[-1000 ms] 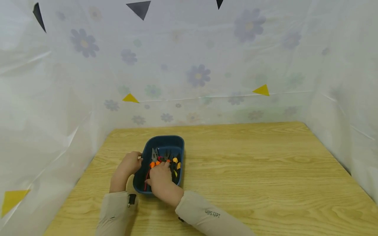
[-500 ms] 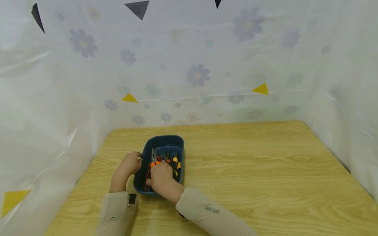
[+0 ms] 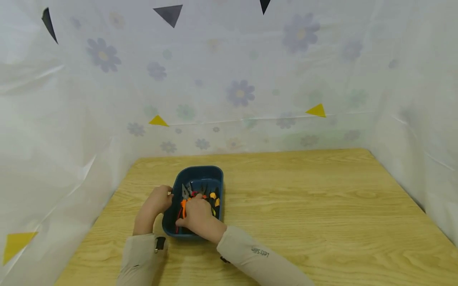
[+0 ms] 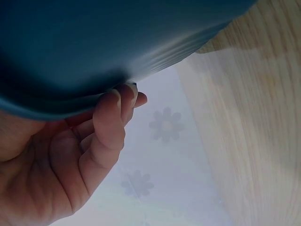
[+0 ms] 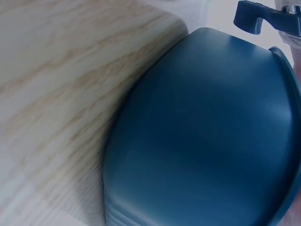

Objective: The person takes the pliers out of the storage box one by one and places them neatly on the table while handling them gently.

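In the head view a dark blue plastic bin (image 3: 195,173) stands on the table with several pliers in it. My left hand (image 3: 157,201) holds the bin's left rim. The left wrist view has the curled fingers of the left hand (image 4: 70,162) against the outer wall of the bin (image 4: 89,47), under the rim. My right hand (image 3: 198,215) reaches into the bin over the tools; its fingertips are hidden. Beside its thumb are orange-handled pliers (image 3: 184,206). Yellow-and-black handles (image 3: 213,196) lie to its right. Only the outside of the bin (image 5: 202,127) fills the right wrist view.
The wood-grain table (image 3: 304,206) stretches away to the right of the bin. White flower-print sheeting (image 3: 239,59) encloses the back and both sides, with yellow triangles (image 3: 316,111) and dark ones stuck on it.
The right hand has shifted slightly within the bin. The orange-handled pliers have turned, and their jaws now point a little further left. The left hand and bin stay in place.
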Tool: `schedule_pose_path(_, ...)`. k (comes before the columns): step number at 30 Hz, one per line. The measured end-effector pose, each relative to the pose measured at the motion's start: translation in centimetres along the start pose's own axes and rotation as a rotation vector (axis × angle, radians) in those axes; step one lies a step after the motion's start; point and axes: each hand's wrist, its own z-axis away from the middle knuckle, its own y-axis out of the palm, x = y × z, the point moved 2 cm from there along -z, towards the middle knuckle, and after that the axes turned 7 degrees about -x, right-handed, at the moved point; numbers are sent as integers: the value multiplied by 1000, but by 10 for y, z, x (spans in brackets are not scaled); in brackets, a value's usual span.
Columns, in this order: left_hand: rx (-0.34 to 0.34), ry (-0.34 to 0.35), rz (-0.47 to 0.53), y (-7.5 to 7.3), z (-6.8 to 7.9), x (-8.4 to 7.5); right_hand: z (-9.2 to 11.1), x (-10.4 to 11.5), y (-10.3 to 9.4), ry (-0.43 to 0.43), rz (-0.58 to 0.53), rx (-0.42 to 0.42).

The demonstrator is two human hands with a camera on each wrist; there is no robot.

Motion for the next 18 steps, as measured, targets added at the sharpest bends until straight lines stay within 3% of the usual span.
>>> schedule_pose_path(7, 26, -23, 8, 0, -2, 0, 3, -4, -6, 2, -145, -42)
schedule_pose_path(18, 46, -54, 27, 2, -2, 1, 7, -10, -8, 102, -378, -47)
